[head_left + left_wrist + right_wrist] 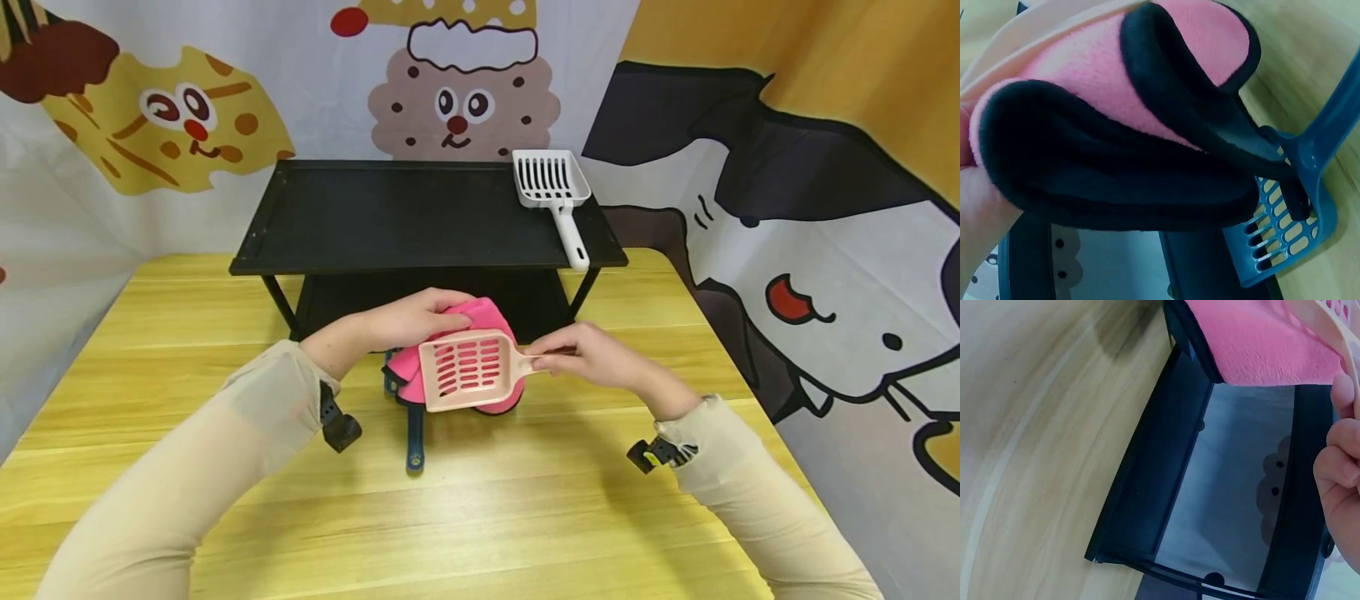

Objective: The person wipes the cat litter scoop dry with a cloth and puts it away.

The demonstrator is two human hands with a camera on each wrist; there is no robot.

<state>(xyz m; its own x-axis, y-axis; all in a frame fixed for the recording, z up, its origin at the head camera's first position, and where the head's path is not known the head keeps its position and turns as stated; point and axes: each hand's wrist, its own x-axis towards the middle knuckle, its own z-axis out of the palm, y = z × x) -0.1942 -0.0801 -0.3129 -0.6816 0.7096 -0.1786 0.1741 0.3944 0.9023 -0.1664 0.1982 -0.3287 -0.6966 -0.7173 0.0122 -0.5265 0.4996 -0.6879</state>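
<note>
My right hand [588, 354] pinches the handle of a peach litter scoop [479, 367], its slotted basket facing up toward the head camera. With my left hand [423, 318] I grip a pink cloth [486, 313] with black edging, bunched directly behind the scoop and showing through the slots. In the left wrist view the cloth [1091, 69] folds over and bares a dark underside [1122, 181]. Below it a blue litter scoop [1285, 244] lies on the table; from the head only its handle [415, 442] and a bit of its edge show, the rest hidden by the cloth.
A black two-tier shelf [390, 217] stands at the back of the wooden table [480, 517]. On its top right lies a white litter scoop [568, 229], handle reaching over the front edge. A cartoon-printed curtain [315, 50] hangs behind and along the right side.
</note>
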